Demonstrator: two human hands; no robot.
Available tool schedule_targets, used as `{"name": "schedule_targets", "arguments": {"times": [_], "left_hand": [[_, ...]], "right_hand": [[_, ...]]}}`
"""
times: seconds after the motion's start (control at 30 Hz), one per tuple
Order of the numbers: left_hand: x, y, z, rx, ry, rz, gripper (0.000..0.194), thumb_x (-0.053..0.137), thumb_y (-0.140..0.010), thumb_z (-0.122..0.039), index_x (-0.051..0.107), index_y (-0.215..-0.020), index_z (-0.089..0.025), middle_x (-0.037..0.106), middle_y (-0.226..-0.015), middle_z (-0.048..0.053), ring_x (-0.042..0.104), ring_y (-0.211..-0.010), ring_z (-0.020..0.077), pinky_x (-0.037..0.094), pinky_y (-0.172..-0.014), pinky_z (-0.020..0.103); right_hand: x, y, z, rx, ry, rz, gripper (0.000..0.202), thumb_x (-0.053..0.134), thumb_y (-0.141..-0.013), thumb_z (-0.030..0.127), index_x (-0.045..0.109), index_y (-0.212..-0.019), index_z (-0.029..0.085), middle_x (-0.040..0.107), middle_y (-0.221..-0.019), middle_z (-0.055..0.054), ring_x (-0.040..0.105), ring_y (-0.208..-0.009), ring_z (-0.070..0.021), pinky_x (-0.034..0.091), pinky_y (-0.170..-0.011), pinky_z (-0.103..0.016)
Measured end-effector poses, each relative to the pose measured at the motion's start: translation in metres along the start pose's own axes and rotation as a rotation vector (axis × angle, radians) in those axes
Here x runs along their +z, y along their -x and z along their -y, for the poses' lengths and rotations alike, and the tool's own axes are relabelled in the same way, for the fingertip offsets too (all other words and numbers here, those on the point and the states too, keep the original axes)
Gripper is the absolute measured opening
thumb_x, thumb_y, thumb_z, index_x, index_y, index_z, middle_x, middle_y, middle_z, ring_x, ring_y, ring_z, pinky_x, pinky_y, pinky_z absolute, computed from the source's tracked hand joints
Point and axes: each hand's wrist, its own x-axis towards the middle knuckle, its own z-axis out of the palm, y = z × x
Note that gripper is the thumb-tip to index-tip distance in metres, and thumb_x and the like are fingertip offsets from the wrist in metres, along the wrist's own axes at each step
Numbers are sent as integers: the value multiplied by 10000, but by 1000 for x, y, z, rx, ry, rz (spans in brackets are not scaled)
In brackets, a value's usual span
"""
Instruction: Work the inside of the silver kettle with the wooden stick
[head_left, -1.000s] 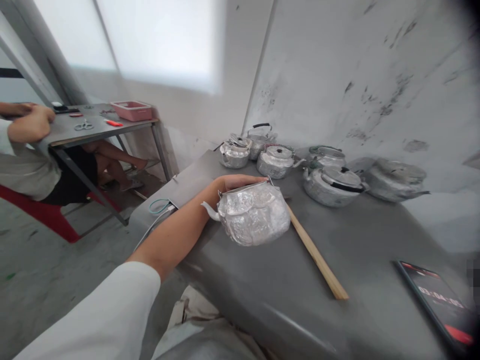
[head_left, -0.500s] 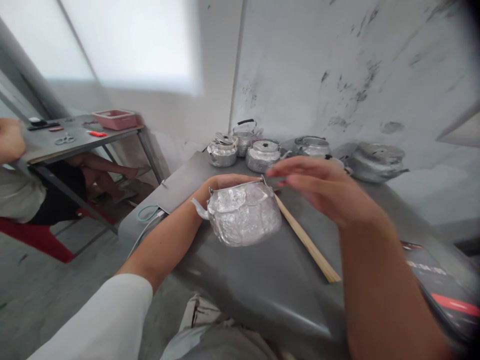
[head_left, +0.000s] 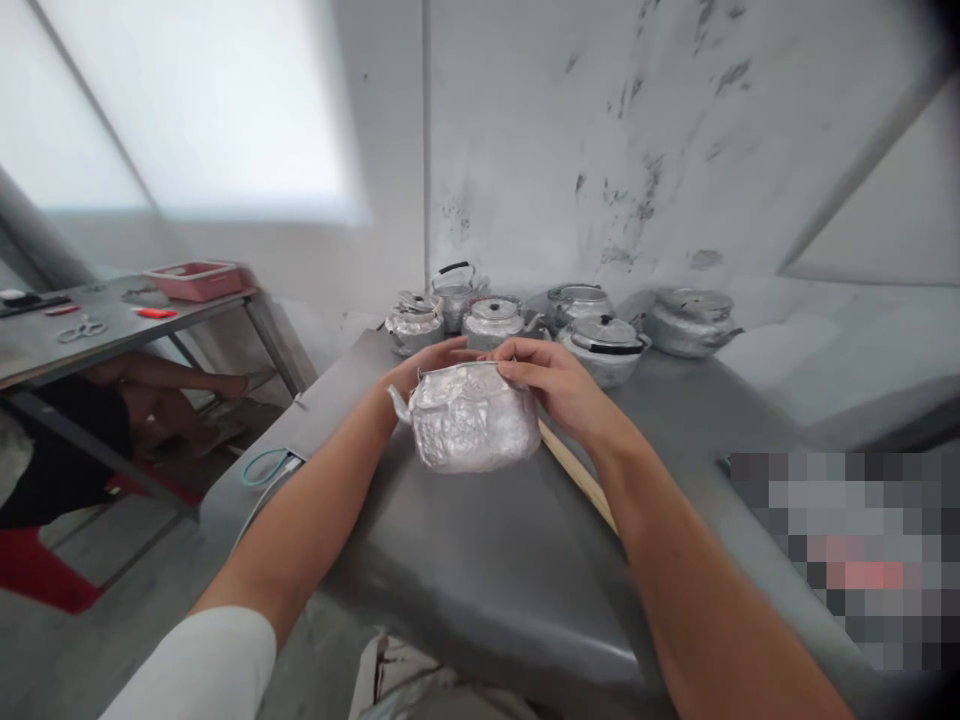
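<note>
A dented silver kettle (head_left: 476, 420) with its spout to the left is held above the grey table (head_left: 480, 560). My left hand (head_left: 431, 362) wraps around its far side, with most of the fingers hidden behind the kettle. At the right of the top rim, my right hand (head_left: 551, 380) grips the kettle with thumb and fingers. A flat wooden stick (head_left: 577, 472) lies on the table, partly under my right forearm.
Several silver kettles (head_left: 495, 315) stand at the back near the wall. A teal cable loop (head_left: 264, 466) lies at the left edge. Another table (head_left: 112, 325) at the left bears a pink basket (head_left: 199, 282) and scissors (head_left: 82, 330); a person's leg shows beneath it. A pixelated patch covers the right.
My right hand has come in from the right and taken hold of the kettle's rim. The view has turned to the right, and the lidded kettle at the back right is now uncovered.
</note>
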Motion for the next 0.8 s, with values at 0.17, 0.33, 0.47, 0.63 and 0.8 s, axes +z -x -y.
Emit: {"name": "schedule_targets", "arguments": {"times": [0.17, 0.33, 0.47, 0.63, 0.8], "left_hand": [[-33, -16, -9, 81, 191, -120, 470, 424, -945, -516, 717, -958, -150, 757, -1062, 157, 718, -961, 280, 573, -823, 400], [-22, 3, -29, 370, 100, -227, 439, 529, -914, -552, 736, -838, -172, 741, -996, 87, 678, -916, 198, 517, -778, 267], [19, 19, -38, 564, -419, -168, 423, 554, -932, -505, 743, -781, -157, 716, -830, 69, 639, -833, 181, 471, -773, 253], [40, 18, -28, 523, -754, -202, 611, 491, -953, -598, 382, -519, -181, 293, -511, -35, 270, -510, 92, 196, -495, 269], [39, 13, -22, 387, -726, -194, 627, 482, -946, -624, 241, -544, -207, 209, -517, -43, 188, -489, 81, 145, -470, 281]], "right_hand": [[-9, -1, -4, -63, 215, -103, 259, 642, -983, 405, 665, -905, 158, 674, -849, 6, 647, -736, -148, 551, -703, -322], [-6, -4, -9, -62, 423, -178, 220, 663, -980, 361, 696, -1063, 160, 721, -1051, -40, 697, -887, -187, 592, -800, -377], [-2, -5, -12, -66, 487, -186, 236, 659, -984, 364, 695, -1095, 160, 722, -1081, -45, 704, -911, -198, 597, -811, -387], [-4, -7, -15, -67, 508, -181, 245, 648, -991, 367, 690, -1117, 160, 721, -1090, -49, 705, -908, -196, 599, -808, -387], [-6, -10, -19, -68, 486, -163, 252, 652, -988, 370, 689, -1120, 158, 720, -1090, -47, 705, -910, -199, 599, -808, -389]]}}
